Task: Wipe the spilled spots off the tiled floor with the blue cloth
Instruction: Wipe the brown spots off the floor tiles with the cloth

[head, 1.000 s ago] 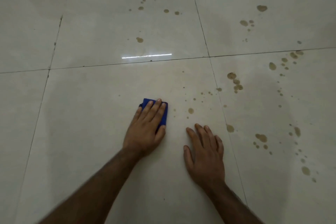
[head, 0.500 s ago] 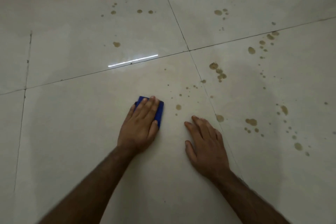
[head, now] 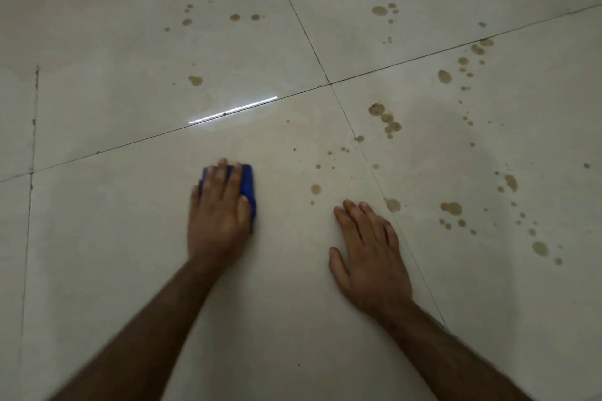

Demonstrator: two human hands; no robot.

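While pressed flat, blue cloth (head: 248, 187) under left hand (head: 219, 216).

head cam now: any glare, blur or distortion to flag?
Head view: a bright glare streak lies along a grout line; the left hand and blue cloth are motion-blurred, the right hand sharp; the wide angle leaves the grout lines skewed, and the corners are dim.

The tiled floor (head: 97, 238) looked glossy and smooth, pale ceramic-like tile mirroring a bright streak of light at upper centre. Thin dark grout lines (head: 423, 57) ran between tiles. The blue cloth (head: 248, 185) appeared soft and matt.
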